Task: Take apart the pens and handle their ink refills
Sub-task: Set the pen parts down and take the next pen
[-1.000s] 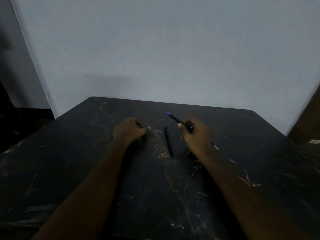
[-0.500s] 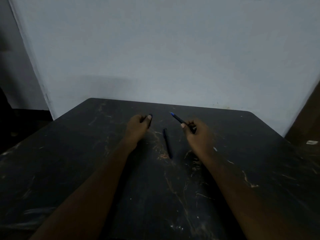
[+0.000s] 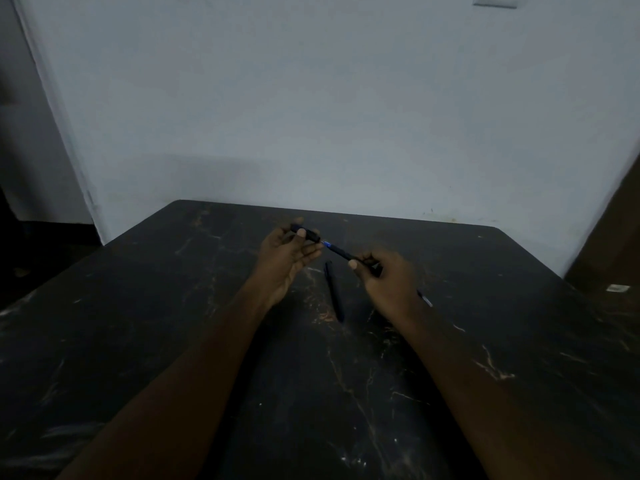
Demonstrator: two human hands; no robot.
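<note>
1. Your left hand [image 3: 287, 254] is raised over the dark marbled counter [image 3: 173, 323], palm turned up, with the fingers [image 3: 302, 233] curled shut around a short black pen piece [image 3: 306, 233] — thumb on top, the piece's right end poking out toward the other hand.
2. Your right hand [image 3: 388, 278] is closed on a pen [image 3: 341, 251], pinched between thumb and fingers; its blue tip points up and left, just at the open end of the black piece. Whether tip and piece actually touch is too dim to tell.
3. The rear end of that pen shows pale below your right wrist, at the wrist's outer edge.
4. A second dark pen [image 3: 334, 292] lies flat on the counter between your two wrists, running roughly front to back — neither hand touches it.
5. The counter stands against a pale wall [image 3: 311, 116]; a small white scrap [image 3: 615, 288] lies near its far right edge.
</note>
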